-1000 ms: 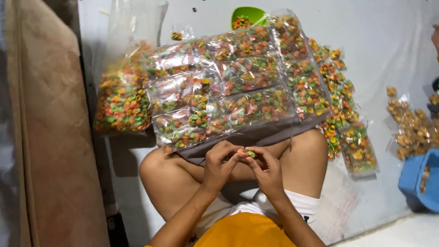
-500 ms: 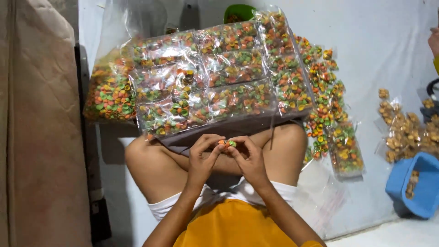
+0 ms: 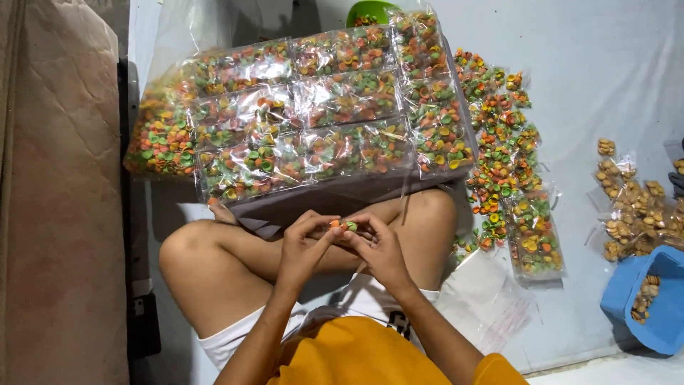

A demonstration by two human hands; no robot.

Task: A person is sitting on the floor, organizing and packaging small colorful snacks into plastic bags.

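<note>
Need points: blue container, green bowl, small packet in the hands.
blue container (image 3: 659,321), head view, on its outer wall.
green bowl (image 3: 377,10), head view, on its rim.
small packet (image 3: 343,226), head view, on the coloured pieces between the fingertips.

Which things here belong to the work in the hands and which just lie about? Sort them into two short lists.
In hand:
left hand and right hand, pinching a small packet of coloured snacks
filled packets stacked ahead
empty clear bags

Lying about:
brown snack packets
blue tub
green bowl
</note>
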